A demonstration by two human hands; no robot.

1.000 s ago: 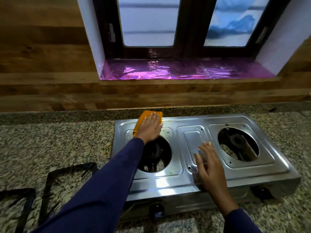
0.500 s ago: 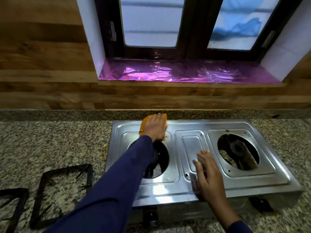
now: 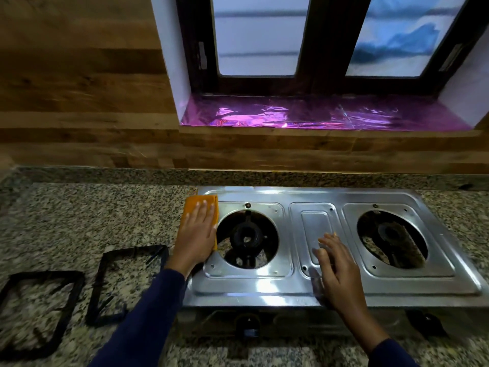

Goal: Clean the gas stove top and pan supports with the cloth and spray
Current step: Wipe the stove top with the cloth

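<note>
A steel two-burner gas stove [image 3: 312,287] sits on the granite counter with both burner wells bare. My left hand [image 3: 195,234] lies flat on an orange cloth [image 3: 194,202], pressing it onto the stove's left edge beside the left burner [image 3: 246,238]. My right hand [image 3: 336,263] rests open, fingers spread, on the centre panel between the burners. Two black pan supports [image 3: 124,284] [image 3: 37,311] lie on the counter left of the stove. No spray bottle is in view.
The speckled granite counter [image 3: 92,215] runs left and right of the stove. Behind it stands a wood-panelled wall with a window sill covered in purple foil [image 3: 317,115]. Stove knobs [image 3: 250,328] face me on the front panel.
My left hand has slid the orange cloth from the back edge above the left burner over to the stove's left edge. My right hand stays on the centre panel.
</note>
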